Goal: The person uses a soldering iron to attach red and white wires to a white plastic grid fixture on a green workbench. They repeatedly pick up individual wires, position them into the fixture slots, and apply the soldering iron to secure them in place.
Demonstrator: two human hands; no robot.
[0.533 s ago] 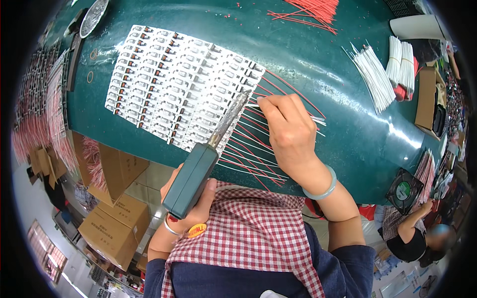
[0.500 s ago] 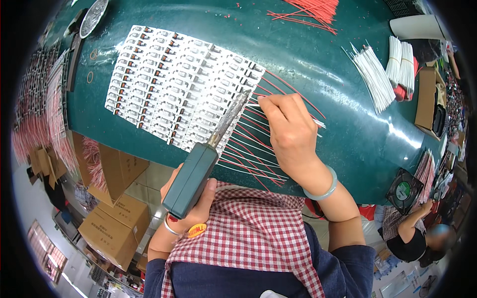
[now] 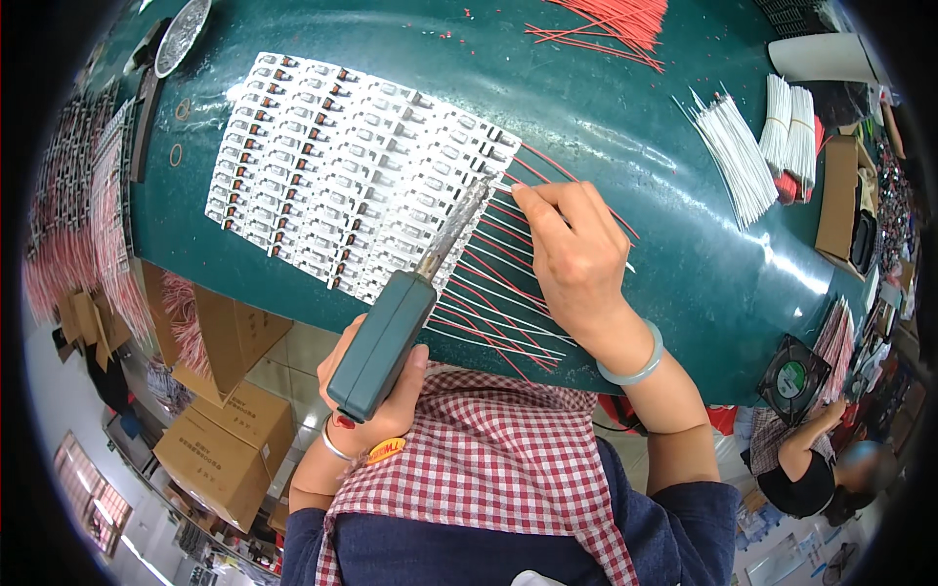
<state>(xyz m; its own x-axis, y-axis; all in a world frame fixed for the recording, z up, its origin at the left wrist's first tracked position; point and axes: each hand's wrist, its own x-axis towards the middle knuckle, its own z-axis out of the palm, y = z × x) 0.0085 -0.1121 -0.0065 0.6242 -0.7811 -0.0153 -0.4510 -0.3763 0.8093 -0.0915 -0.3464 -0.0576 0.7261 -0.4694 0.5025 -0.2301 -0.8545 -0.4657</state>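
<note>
My left hand (image 3: 403,396) is closed round the green handle of a soldering gun (image 3: 381,347). Its long metal tip points up and right, ending at the right edge of a white panel of small circuit boards (image 3: 322,161). Close to that tip, my right hand (image 3: 583,264) pinches a white wire (image 3: 502,187) by its end near the panel. Red wires (image 3: 498,337) and white wires run out rightward from the panel's edge, some passing beneath my right hand. Whether the tip touches the pinched wire is too small to tell.
Loose red wires (image 3: 625,24) lie at the far side of the green table (image 3: 586,117). Bundled white wires (image 3: 731,156) are at the right, near an open cardboard box (image 3: 842,200) and a black fan (image 3: 793,376). A metal dish (image 3: 183,37) sits far left. Another person (image 3: 806,459) works at right.
The soldering gun's handle has shifted slightly up and right with my left hand. My right hand has moved a little to the right, still pinching the white wire.
</note>
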